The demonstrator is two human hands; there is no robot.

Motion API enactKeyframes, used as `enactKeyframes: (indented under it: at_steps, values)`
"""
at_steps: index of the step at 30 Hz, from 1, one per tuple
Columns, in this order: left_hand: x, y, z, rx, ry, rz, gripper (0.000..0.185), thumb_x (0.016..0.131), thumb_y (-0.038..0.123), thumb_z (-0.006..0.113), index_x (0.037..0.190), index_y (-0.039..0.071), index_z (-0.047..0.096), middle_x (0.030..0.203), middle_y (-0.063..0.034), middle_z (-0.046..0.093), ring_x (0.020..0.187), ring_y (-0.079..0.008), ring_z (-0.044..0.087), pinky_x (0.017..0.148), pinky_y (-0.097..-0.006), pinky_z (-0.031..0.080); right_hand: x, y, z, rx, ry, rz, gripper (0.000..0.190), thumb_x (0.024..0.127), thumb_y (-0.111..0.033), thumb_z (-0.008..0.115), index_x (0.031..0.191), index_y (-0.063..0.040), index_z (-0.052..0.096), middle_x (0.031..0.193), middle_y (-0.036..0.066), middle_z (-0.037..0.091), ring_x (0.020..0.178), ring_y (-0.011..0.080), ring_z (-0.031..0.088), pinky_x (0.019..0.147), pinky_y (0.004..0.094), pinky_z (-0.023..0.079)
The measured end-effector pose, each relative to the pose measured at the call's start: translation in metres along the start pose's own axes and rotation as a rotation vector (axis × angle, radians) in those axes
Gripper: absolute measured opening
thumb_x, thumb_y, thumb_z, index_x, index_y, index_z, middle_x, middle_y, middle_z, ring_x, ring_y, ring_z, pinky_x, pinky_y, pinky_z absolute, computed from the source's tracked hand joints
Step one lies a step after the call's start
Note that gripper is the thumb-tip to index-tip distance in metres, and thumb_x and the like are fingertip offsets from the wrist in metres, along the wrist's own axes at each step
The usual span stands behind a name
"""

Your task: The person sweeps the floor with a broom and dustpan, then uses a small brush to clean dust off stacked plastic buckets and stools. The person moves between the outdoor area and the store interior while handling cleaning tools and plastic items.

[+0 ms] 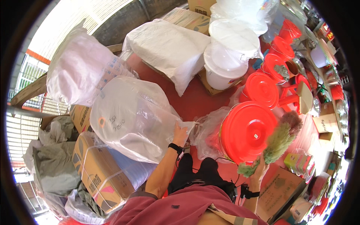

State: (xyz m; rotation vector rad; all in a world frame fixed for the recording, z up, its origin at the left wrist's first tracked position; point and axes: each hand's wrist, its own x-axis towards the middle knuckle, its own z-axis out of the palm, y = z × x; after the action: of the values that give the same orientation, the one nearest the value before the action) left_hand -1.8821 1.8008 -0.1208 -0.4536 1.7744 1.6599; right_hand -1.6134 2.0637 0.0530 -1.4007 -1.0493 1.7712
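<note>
My left hand grips the right edge of a large translucent white plastic bag, close to its gathered corner. The bag is bulky and bears handwriting; its contents are hidden. In my right hand is a fluffy duster, mostly green with a brownish tip. The duster's head lies along the right side of a red plastic bucket with a red lid and a wire handle. Crumpled clear plastic gathers around that bucket's left side, between it and my left hand.
Beyond the bag stand a white sack and white lidded buckets. Several more red buckets run back along the right. Strapped cardboard boxes sit at left, and another carton lies by my right forearm. Red floor shows between.
</note>
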Motion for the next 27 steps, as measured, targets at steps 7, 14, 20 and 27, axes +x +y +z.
enactKeyframes:
  at_steps: [7,14,20,27]
  values:
    - [0.069,-0.006,-0.012,0.174,0.319,0.082,0.096,0.084,0.010,0.063,0.161,0.002,0.005,0.158,-0.0286,0.027,0.141,-0.0419,0.037,0.116,-0.0473,0.033,-0.024,0.008,-0.014,0.067,0.142,-0.030,0.014,0.099,-0.017,0.065,0.095,-0.010,0.053,0.070,0.000,0.049,0.048,0.0098,0.046,0.041,0.0256,0.035]
    - [0.110,0.006,0.003,0.358,0.645,-0.133,0.086,0.088,0.018,0.060,0.161,0.010,0.015,0.156,-0.0308,0.026,0.131,-0.0521,0.044,0.106,-0.0624,0.038,-0.033,0.011,-0.042,0.119,0.324,-0.034,0.014,0.098,-0.020,0.067,0.094,-0.010,0.057,0.069,-0.001,0.051,0.046,0.0084,0.045,0.039,0.0248,0.034]
    - [0.128,0.066,0.030,0.341,0.418,-0.356,0.068,0.092,0.022,0.059,0.150,0.004,0.028,0.151,-0.0271,0.036,0.122,-0.0498,0.052,0.101,-0.0619,0.045,-0.034,0.007,-0.036,0.171,0.402,-0.025,0.015,0.098,-0.020,0.068,0.093,-0.010,0.057,0.068,-0.002,0.050,0.045,0.0087,0.044,0.040,0.0251,0.034]
    - [0.263,0.150,0.067,0.034,-0.016,-0.441,0.046,0.096,0.020,0.054,0.137,0.002,0.041,0.142,-0.0241,0.045,0.110,-0.0493,0.059,0.089,-0.0683,0.050,-0.019,0.017,-0.011,0.134,0.590,-0.096,0.015,0.096,-0.018,0.068,0.090,-0.009,0.057,0.064,-0.003,0.048,0.045,0.0087,0.044,0.040,0.0256,0.033]
